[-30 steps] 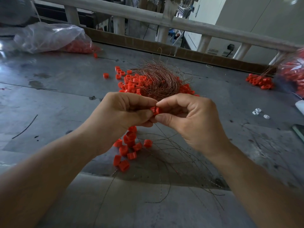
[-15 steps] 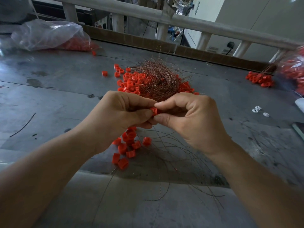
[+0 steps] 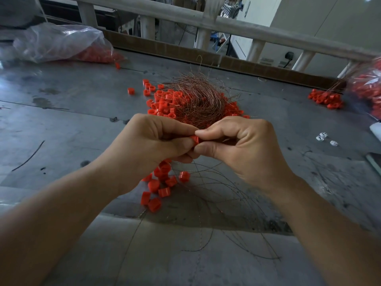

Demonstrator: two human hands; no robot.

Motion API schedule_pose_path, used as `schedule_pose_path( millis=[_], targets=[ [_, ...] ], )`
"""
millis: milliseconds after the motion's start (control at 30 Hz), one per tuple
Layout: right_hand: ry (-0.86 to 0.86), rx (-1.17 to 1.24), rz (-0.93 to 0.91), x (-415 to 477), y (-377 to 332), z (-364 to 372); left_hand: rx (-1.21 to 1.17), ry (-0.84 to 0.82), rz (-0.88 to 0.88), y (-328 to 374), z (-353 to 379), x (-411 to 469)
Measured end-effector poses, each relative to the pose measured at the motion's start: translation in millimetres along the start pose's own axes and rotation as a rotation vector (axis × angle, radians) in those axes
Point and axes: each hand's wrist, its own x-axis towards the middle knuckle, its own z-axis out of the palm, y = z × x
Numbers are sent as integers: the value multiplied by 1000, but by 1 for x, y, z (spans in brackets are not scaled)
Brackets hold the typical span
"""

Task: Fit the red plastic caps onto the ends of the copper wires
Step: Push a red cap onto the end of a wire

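My left hand [image 3: 152, 141] and my right hand [image 3: 241, 147] meet above the grey table, fingertips together. Between them sits one red cap [image 3: 194, 139], pinched by the thumb and forefinger of each hand; most of it is hidden. Thin copper wires [image 3: 208, 182] trail down from under my hands onto the table. Below my left hand lies a small cluster of red caps [image 3: 159, 186]. Behind my hands a tangled bundle of copper wire [image 3: 198, 100] rests on a larger pile of red caps [image 3: 165, 104].
A clear plastic bag [image 3: 61, 43] holding red caps lies at the far left. Another heap of red caps [image 3: 325, 99] and a second bag [image 3: 369, 87] are at the far right. Small white pieces [image 3: 325, 139] lie right of my hands. A cardboard strip and pale railing [image 3: 226, 23] border the table's far edge.
The hands have stayed together on the cap, with less of it showing between the fingertips now. The camera has shifted slightly.
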Motion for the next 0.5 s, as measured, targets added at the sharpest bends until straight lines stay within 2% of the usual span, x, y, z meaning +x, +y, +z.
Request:
schedule_pose_path(
  millis=[367,500],
  targets=[
    [21,-92,-89,-1,3,4,-4,-28,-45,-2,-4,0],
    [-4,-3,-44,0,2,1,-36,-42,-47,-1,-4,0]
  ],
)
